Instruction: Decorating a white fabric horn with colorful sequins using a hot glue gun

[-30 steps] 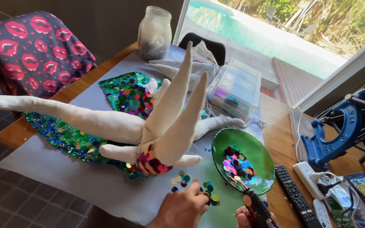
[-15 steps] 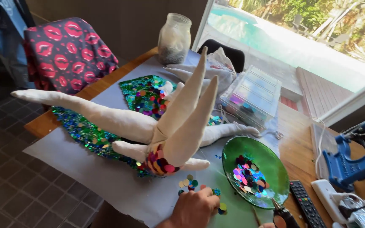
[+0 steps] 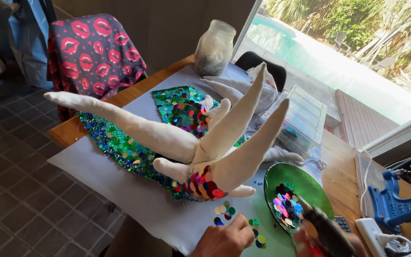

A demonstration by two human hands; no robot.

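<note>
Sliding left, left hand is now resting flat by loose sequins, holding nothing; right hand is gripping the glue gun. Gluing stage, I'd say; picking a sequin next needs pinching carefully.

Glass jar seen way back; lip-print fabric draped far left; blue press tool parked right; clear plastic organizer box set beyond.

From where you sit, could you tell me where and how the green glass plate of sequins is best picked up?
Grip the green plate by its bare far-right rim, from above and the right. It is shallow and lies flat; the sequins sit toward its near left, and the right hand with its dark tool crowds the near edge.
</note>
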